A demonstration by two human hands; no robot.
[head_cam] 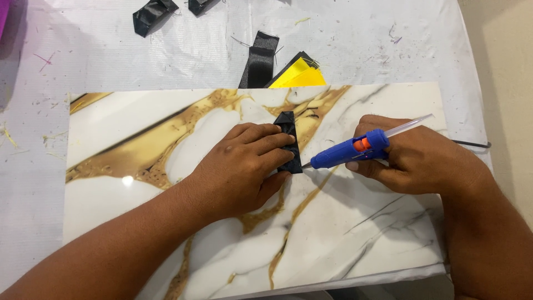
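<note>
Black ribbon piece (288, 141), folded to a point at its far end, lies on a white marble-patterned board (139, 116) with gold veins, which rests on a surface (83, 55) covered in white plastic sheet. One left hand (244, 166) lies flat over the ribbon piece, its fingers pressing it down onto the board, so the grip is spread rather than closed around anything. Just to the right, the metal nozzle of one blue glue gun (350, 150) touches the lower right edge of the ribbon piece. The gun has an orange trigger and one clear glue stick (408, 125) poking out of its back. One right hand (416, 158) is wrapped tightly round the gun's handle, the grip clamped on it. Beyond the board's far edge lie three more black ribbon pieces: two (152, 14) near the top left and one (260, 58) near the middle, beside a small stack of yellow sheets (300, 75). A dark cord (472, 144) runs off to the right of the right hand.
</note>
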